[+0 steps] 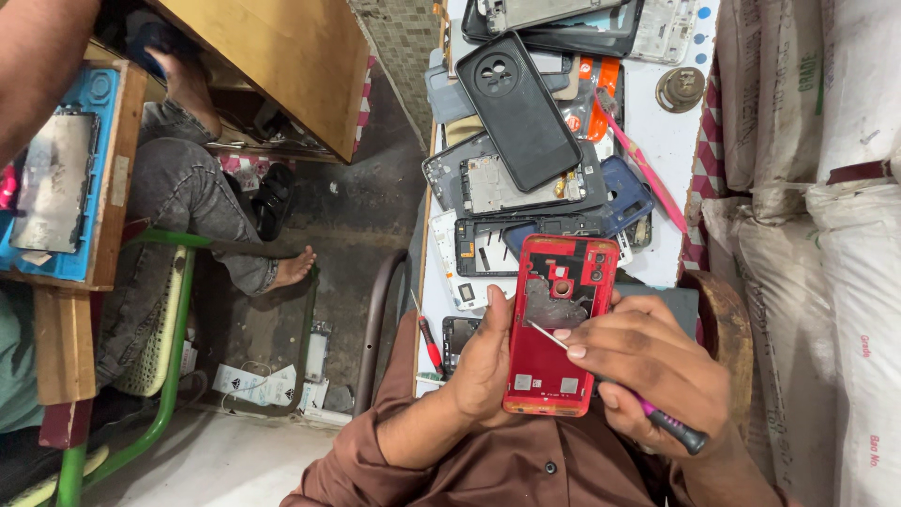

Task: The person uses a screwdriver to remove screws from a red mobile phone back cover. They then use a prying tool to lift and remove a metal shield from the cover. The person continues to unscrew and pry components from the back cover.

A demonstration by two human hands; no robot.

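My left hand (483,361) grips the left edge of a red phone frame (556,329), held upright over my lap with its inner side facing me. My right hand (652,361) holds a thin screwdriver (615,380) with a pink and black handle. Its metal tip rests on the grey patch in the middle of the red frame. Both hands sit below the small white table (671,141).
A pile of phone back covers and frames (526,141) lies on the table, a black cover on top. A red screwdriver (429,338) lies at the table's near edge. White sacks (826,188) stand at the right. Another person (188,197) sits at the left by a wooden bench.
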